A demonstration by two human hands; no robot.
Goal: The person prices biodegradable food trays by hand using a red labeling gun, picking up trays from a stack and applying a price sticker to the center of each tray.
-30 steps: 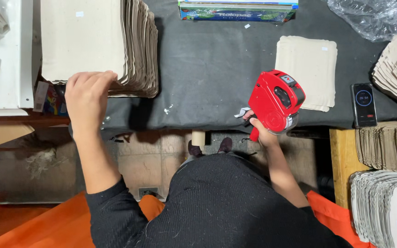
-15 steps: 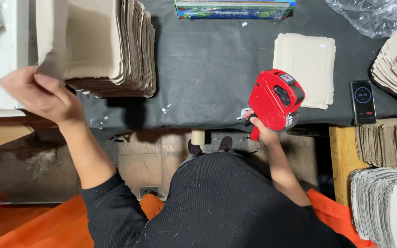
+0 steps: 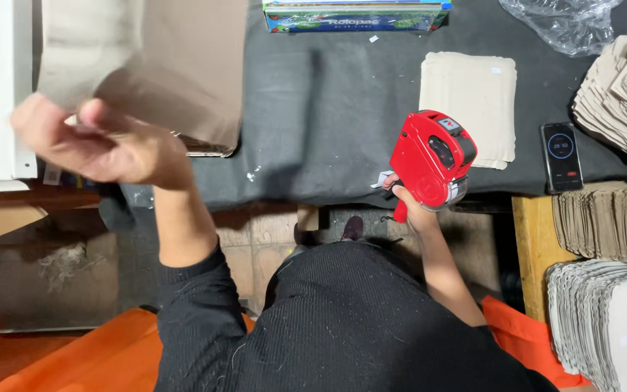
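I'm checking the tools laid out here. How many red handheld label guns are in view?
1. The red plastic label gun is gripped in the right hand at the near edge of the dark grey cloth-covered table. Others may lie hidden under the paper stacks.

A bright red label gun (image 3: 432, 158) with a grey window, plain tan paper bags (image 3: 175, 65), a cream stack of bags (image 3: 467, 101), a black phone (image 3: 562, 156) and a dark grey tabletop (image 3: 321, 123).
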